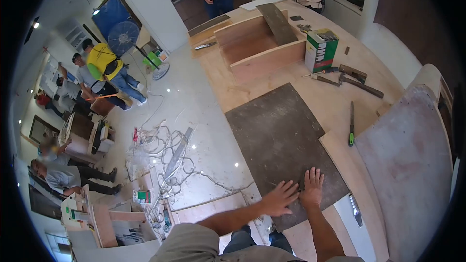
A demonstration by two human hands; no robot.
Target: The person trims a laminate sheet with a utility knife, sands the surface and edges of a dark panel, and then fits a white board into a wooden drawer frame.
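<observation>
A dark grey-brown sheet (pixel 272 131) lies flat on the pale wooden worktop, its near end close to my body. My left hand (pixel 280 198) rests on or just over the sheet's near part, fingers spread. Just right of it, my right hand (pixel 312 189) lies on the same sheet with its fingers stretched out. The two hands are close together, and neither holds anything. Beyond the sheet stands an open wooden box frame (pixel 267 63) with a dark strip (pixel 277 23) across it.
Right of the box are a green-and-white can (pixel 321 51), hammers (pixel 361 87) and a green-handled tool (pixel 351 138). A curved panel (pixel 407 140) stands at right. Tangled cables (pixel 170 165) cover the floor at left. Several people stand around, some beyond the worktop.
</observation>
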